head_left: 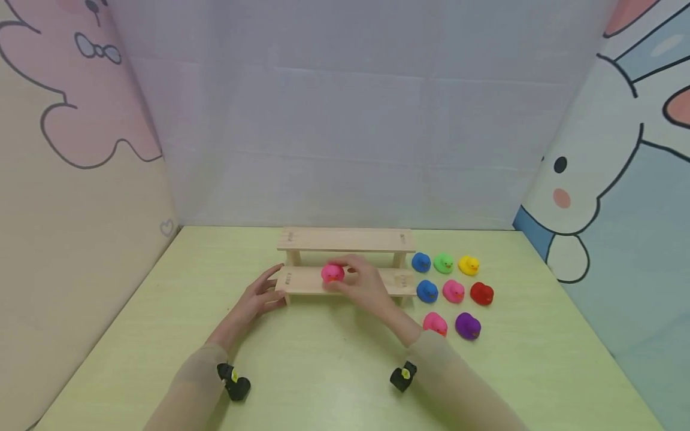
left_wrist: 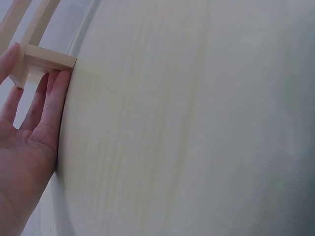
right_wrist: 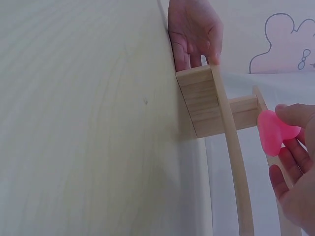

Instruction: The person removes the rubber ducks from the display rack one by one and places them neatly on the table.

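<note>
A pink rubber duck (head_left: 332, 273) is pinched between the thumb and fingers of my right hand (head_left: 362, 286), over the lower board of a two-tier wooden stand (head_left: 307, 286). Whether the duck touches the board cannot be told. The right wrist view shows the pink duck (right_wrist: 271, 133) from the side, thumb on top. At the stand's left end, my left hand (head_left: 260, 297) holds the lower board, thumb toward the front edge and index finger toward the back. In the left wrist view its other fingers (left_wrist: 55, 101) lie against the wooden leg (left_wrist: 50, 57).
Right of the stand, several rubber ducks stand in rows: blue (head_left: 421, 262), green (head_left: 444, 263) and yellow (head_left: 469, 265); blue (head_left: 427, 291), pink (head_left: 453, 291) and red (head_left: 482, 293); pink (head_left: 435, 323) and purple (head_left: 468, 326). The upper board (head_left: 345, 239) sits behind. Curtains surround the table.
</note>
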Demonstrator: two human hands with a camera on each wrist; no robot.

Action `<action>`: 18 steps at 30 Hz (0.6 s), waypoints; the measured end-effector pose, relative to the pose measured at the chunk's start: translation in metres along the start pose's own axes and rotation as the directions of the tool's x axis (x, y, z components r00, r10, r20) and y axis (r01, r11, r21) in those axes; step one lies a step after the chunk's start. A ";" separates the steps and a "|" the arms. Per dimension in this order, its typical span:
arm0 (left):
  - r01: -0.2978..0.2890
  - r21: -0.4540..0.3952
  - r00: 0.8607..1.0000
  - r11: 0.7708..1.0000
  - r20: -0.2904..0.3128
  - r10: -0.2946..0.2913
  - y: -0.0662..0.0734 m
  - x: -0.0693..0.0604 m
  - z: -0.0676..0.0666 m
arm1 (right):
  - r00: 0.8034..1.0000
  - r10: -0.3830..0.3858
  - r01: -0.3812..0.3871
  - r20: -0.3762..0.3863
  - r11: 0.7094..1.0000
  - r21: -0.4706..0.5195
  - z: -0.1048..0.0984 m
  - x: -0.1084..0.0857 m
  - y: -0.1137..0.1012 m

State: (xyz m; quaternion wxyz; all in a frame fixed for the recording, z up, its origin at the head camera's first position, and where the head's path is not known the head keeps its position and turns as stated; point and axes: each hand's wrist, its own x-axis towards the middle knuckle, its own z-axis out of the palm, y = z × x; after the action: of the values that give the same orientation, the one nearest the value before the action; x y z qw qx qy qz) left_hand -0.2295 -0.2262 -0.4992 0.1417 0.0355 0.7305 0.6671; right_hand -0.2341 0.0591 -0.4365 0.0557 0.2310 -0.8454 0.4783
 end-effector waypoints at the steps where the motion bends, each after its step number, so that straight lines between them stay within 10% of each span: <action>1: -0.004 0.002 1.000 1.000 -0.001 0.004 0.000 0.000 0.000 | 1.000 0.004 -0.004 -0.005 1.000 -0.003 -0.003 -0.001 0.001; 18: -0.010 -0.008 1.000 1.000 0.013 0.010 0.000 0.001 -0.001 | 0.997 -0.020 0.024 -0.080 0.999 0.040 -0.058 -0.027 0.014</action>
State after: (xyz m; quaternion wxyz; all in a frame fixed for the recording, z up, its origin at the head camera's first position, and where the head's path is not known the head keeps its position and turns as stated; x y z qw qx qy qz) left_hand -0.2304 -0.2266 -0.4994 0.1434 0.0432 0.7266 0.6706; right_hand -0.2236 0.1230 -0.4244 0.0900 0.2221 -0.8298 0.5040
